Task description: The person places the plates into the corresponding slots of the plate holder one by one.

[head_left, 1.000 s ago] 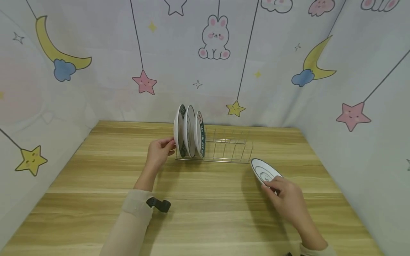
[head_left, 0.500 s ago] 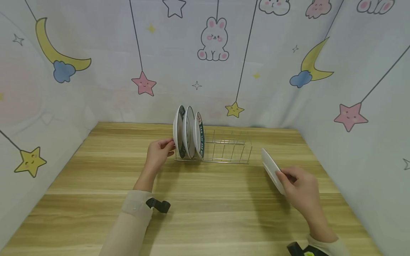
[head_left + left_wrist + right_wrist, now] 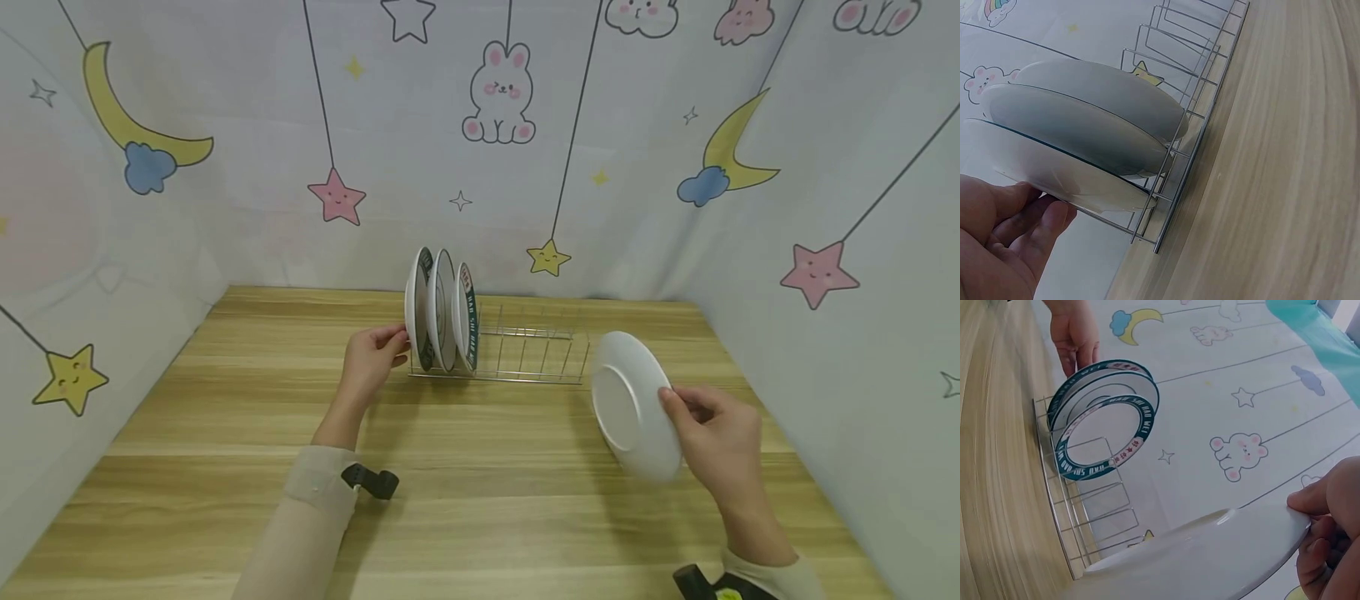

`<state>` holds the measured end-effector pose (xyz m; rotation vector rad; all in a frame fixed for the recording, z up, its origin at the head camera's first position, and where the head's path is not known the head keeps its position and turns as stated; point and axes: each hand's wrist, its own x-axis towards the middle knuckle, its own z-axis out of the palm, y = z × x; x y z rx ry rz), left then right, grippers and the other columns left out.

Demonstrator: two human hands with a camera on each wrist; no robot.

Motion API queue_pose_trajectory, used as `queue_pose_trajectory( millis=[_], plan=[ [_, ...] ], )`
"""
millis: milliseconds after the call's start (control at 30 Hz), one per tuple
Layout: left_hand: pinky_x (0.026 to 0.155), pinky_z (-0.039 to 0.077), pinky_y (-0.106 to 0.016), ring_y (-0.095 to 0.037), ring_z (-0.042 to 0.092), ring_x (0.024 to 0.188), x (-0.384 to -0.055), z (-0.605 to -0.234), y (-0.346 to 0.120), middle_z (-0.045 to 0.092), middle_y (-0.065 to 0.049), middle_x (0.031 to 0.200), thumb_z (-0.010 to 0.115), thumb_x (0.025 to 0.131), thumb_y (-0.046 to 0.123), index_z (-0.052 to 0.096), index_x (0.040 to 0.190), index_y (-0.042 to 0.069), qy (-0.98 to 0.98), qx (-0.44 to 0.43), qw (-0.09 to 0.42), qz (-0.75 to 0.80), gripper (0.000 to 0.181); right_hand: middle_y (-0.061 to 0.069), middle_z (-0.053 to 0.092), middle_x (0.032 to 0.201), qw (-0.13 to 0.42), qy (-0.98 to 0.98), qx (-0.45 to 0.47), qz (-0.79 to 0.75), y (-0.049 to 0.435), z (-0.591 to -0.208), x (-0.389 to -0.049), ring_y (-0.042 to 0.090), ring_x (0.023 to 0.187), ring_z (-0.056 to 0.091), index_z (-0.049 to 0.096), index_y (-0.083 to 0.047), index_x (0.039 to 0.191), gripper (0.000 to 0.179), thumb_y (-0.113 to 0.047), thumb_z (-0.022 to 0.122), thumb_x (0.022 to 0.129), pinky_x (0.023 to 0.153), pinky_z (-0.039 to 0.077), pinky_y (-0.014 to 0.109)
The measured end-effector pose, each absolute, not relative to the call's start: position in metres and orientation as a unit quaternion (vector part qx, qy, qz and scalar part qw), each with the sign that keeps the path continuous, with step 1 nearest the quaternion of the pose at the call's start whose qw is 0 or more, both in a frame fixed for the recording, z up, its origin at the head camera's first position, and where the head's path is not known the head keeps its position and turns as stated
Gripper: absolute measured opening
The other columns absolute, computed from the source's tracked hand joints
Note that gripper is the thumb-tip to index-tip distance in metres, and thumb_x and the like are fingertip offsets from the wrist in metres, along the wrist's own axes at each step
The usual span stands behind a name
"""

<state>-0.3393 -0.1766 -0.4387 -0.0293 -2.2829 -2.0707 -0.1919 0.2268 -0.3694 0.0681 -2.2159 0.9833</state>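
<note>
My right hand (image 3: 722,442) pinches a white plate (image 3: 633,408) by its right edge, thumb on the near face. That plate is raised and tilted, its pale underside facing the head camera. To its left stands a wire dish rack (image 3: 532,382) with three plates upright in its left slots. The outer plate (image 3: 415,308) and the third plate (image 3: 467,321) have green lettered rims; the middle plate (image 3: 442,312) has a thin dark rim line. My left hand (image 3: 369,362) holds the rack's left end wire, thumb and fingertips (image 3: 1054,215) right beside the outer plate.
Bare slots (image 3: 1107,512) fill the rack's right part. The rack stands near the back of a wood-grain table (image 3: 480,500). White curtain (image 3: 600,108) with printed stars, moons and rabbits encloses the back and sides.
My right hand has moved right and slightly up with the plate. The plate has turned from its printed face showing, through edge-on, to its underside. The left hand has stayed at the rack.
</note>
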Motion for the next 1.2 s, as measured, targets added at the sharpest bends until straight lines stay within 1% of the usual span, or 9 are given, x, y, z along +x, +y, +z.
queue_pose_trajectory(
  millis=[200, 300, 500, 700, 900, 1067, 1200],
  plan=[
    [0.085, 0.058, -0.029, -0.031, 0.064, 0.11, -0.339, -0.438, -0.177, 0.064, -0.023, 0.124, 0.054, 0.102, 0.008, 0.06, 0.129, -0.007, -0.739, -0.003, 0.028, -0.673, 0.031, -0.012, 0.067, 0.065, 0.333, -0.83, -0.009, 0.448, 0.223, -0.365, -0.19, 0.004, 0.05, 0.059, 0.076, 0.006, 0.083, 0.008, -0.001, 0.079, 0.082, 0.044, 0.05, 0.013],
    [0.085, 0.058, -0.029, -0.031, 0.064, 0.11, -0.339, -0.437, -0.177, 0.064, -0.023, 0.123, 0.054, 0.102, 0.008, 0.06, 0.128, -0.008, -0.739, -0.001, 0.028, -0.673, 0.031, -0.015, 0.067, 0.066, 0.328, -0.819, -0.016, 0.471, 0.221, -0.363, -0.19, 0.005, 0.051, 0.06, 0.075, 0.007, 0.085, 0.01, -0.002, 0.079, 0.083, 0.045, 0.051, 0.013],
    [0.084, 0.059, -0.028, -0.031, 0.065, 0.109, -0.339, -0.438, -0.177, 0.064, -0.023, 0.123, 0.054, 0.102, 0.007, 0.061, 0.128, -0.007, -0.738, 0.0, 0.025, -0.675, 0.031, -0.014, 0.068, 0.069, 0.333, -0.801, -0.026, 0.497, 0.216, -0.358, -0.192, 0.005, 0.054, 0.061, 0.075, 0.007, 0.087, 0.012, -0.004, 0.079, 0.083, 0.047, 0.052, 0.014],
    [0.084, 0.059, -0.028, -0.031, 0.064, 0.11, -0.34, -0.437, -0.177, 0.064, -0.024, 0.123, 0.054, 0.102, 0.008, 0.06, 0.129, -0.007, -0.737, 0.001, 0.023, -0.675, 0.031, -0.011, 0.07, 0.071, 0.359, -0.773, 0.004, 0.523, 0.207, -0.351, -0.198, 0.005, 0.055, 0.062, 0.074, 0.011, 0.085, 0.013, -0.001, 0.077, 0.084, 0.049, 0.052, 0.013],
    [0.085, 0.058, -0.029, -0.032, 0.064, 0.11, -0.34, -0.437, -0.176, 0.063, -0.023, 0.124, 0.053, 0.102, 0.008, 0.06, 0.129, -0.007, -0.736, 0.0, 0.021, -0.677, 0.031, -0.01, 0.07, 0.071, 0.367, -0.761, 0.012, 0.535, 0.198, -0.347, -0.205, 0.006, 0.057, 0.065, 0.074, 0.011, 0.086, 0.014, -0.002, 0.076, 0.085, 0.051, 0.055, 0.015],
    [0.086, 0.058, -0.03, -0.032, 0.064, 0.11, -0.341, -0.438, -0.177, 0.063, -0.023, 0.126, 0.053, 0.102, 0.008, 0.06, 0.129, -0.007, -0.736, -0.002, 0.022, -0.676, 0.031, -0.004, 0.071, 0.07, 0.363, -0.732, -0.001, 0.576, 0.188, -0.344, -0.213, 0.006, 0.056, 0.064, 0.073, 0.012, 0.087, 0.018, -0.005, 0.077, 0.085, 0.048, 0.055, 0.016],
    [0.085, 0.059, -0.029, -0.032, 0.065, 0.109, -0.341, -0.438, -0.177, 0.063, -0.024, 0.125, 0.054, 0.102, 0.006, 0.061, 0.128, -0.008, -0.734, -0.001, 0.025, -0.679, 0.03, 0.001, 0.071, 0.069, 0.361, -0.698, 0.001, 0.618, 0.18, -0.342, -0.219, 0.006, 0.053, 0.061, 0.072, 0.014, 0.086, 0.019, -0.004, 0.078, 0.084, 0.044, 0.053, 0.016]
  ],
)
